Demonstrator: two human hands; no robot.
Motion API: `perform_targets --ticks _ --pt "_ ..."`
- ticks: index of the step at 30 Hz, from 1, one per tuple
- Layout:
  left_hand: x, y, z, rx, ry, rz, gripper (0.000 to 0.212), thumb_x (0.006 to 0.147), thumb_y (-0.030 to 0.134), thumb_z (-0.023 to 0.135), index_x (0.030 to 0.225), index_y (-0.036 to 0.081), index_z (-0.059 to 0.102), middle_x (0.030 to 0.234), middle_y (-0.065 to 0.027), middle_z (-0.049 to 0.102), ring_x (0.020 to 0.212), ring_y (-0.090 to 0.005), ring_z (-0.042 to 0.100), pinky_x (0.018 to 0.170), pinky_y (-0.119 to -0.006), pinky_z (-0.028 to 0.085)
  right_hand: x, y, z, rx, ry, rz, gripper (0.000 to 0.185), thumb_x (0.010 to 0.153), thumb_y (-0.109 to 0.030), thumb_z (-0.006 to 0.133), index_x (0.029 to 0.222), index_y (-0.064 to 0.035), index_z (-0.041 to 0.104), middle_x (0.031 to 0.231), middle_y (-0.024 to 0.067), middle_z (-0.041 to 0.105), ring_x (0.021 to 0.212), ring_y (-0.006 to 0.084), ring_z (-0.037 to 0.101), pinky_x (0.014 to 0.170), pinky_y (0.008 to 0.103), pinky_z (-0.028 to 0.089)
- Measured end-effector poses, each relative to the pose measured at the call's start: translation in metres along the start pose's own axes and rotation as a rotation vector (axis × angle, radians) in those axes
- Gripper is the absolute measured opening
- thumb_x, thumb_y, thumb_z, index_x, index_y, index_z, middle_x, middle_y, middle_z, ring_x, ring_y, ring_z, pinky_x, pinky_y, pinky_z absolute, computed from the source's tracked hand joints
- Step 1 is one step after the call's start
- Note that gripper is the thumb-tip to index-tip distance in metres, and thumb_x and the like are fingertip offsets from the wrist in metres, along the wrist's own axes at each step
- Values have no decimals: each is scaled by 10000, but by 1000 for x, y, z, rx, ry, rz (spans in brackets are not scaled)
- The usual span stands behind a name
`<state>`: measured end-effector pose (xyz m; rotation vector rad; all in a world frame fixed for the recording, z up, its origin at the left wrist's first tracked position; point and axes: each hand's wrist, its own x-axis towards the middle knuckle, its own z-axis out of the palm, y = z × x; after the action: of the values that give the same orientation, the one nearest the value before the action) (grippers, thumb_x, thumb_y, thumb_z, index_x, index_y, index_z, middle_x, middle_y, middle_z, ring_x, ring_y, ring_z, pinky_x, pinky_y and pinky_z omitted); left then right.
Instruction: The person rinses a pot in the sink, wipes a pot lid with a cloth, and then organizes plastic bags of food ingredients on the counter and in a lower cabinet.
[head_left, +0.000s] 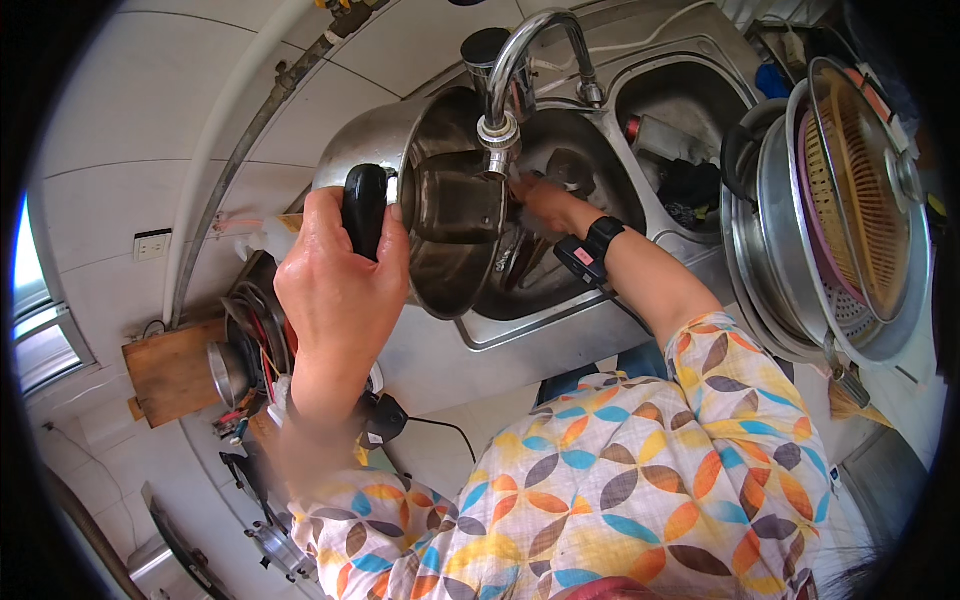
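My left hand grips the black handle of a large stainless steel pot. The pot is tipped on its side at the left of the sink, its mouth facing the left basin. Below the spout of the chrome faucet is my right hand, over that basin and close to the pot's mouth. Motion blurs its fingers, and I cannot tell whether they hold anything. Some items lie in the basin under my hands, partly hidden.
In the right basin lie a metal box-like item and a dark cloth-like bundle. Stacked basins, strainers and a glass lid stand at the right. A black-lidded canister is behind the faucet. Leftward is a wooden board.
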<state>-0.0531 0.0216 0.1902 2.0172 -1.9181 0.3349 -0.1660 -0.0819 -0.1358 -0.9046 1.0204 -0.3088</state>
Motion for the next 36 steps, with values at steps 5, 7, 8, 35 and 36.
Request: perform_targets --ticks 5,7,8,35,36 --pt "3 0 0 -29 -24 -48 269 773 218 702 883 31 543 647 -143 598 582 -341 603 529 -372 469 -3 -1 -10 10 -63 -50 534 949 -337 496 1376 -41 374 1329 132 482 1193 256 455 974 412 347" --pt "7 -9 0 -98 -35 -107 271 775 224 700 870 19 550 661 -156 610 596 -353 608 545 -370 477 -26 -12 -8 150 87 5 554 940 -345 527 1374 -37 375 1309 118 502 1164 251 487 969 407 351" --pt "10 -13 1 -131 -40 -145 285 774 230 699 852 -9 566 668 -164 616 598 -323 613 578 -355 481 -24 -4 -14 236 52 7 572 934 -355 537 1379 -37 369 1309 116 503 1165 249 488 960 415 361" --pt "-100 -152 164 -1005 -738 -911 316 841 347 558 1001 75 583 730 -12 544 567 -106 492 431 -268 386 -212 -75 -49 -170 587 -376 330 829 -152 589 1128 -13 599 768 50 621 580 108 577 444 256 476" --pt "-100 -148 171 -1045 -732 -912 321 839 355 573 983 68 582 743 -11 547 594 -103 499 456 -267 396 -213 -74 -50 -154 611 -389 332 832 -149 590 1140 -24 593 785 48 621 585 105 579 446 254 474"
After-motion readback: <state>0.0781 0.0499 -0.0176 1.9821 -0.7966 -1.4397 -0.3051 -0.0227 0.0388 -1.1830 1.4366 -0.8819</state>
